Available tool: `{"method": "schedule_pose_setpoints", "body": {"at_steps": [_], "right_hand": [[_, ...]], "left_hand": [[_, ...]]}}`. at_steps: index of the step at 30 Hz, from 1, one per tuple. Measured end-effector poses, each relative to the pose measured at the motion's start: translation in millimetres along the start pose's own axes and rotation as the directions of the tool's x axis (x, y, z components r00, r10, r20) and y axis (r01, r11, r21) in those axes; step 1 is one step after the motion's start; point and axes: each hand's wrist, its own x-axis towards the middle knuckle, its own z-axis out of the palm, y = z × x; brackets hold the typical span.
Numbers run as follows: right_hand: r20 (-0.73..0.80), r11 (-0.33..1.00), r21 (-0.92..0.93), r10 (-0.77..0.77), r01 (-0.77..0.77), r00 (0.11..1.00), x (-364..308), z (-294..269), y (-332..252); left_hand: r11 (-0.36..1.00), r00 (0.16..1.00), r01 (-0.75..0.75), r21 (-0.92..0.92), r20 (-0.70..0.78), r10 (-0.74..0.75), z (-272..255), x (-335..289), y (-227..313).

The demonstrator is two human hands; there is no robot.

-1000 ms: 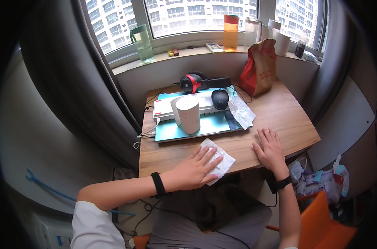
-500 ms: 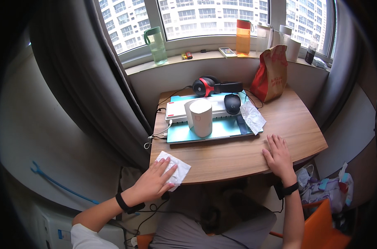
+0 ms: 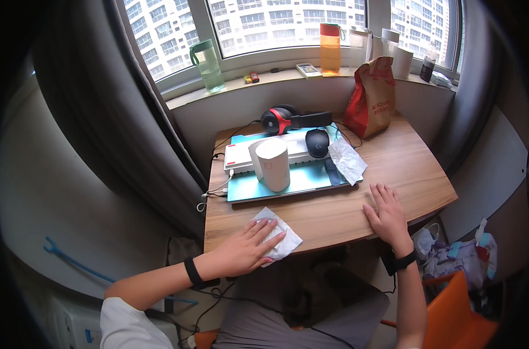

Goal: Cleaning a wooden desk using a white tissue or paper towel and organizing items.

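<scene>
Wooden desk [image 3: 328,220] bears tissue [image 3: 287,237] beneath left hand [image 3: 246,248].

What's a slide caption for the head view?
Left hand on a white tissue, right hand on the wooden desk.

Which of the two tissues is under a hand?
The front tissue, beneath the left hand; the other tissue lies farther back, beside the black mouse, untouched.
</scene>
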Motion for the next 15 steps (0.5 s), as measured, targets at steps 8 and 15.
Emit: {"method": "schedule_pose_setpoints", "body": {"at_steps": [8,15], "right_hand": [[-0.018,0.999,0.03,0.017,-0.017,1.0,2.2,-1.8,-3.1],[-0.023,0.999,0.04,0.01,-0.009,1.0,-0.1,-2.7,-2.6]], "left_hand": [[0.975,0.968,-0.212,-0.061,-0.148,0.201,16.8,92.6,30.7],[0.967,0.954,-0.231,-0.103,-0.217,0.205,23.0,101.9,35.7]]}}
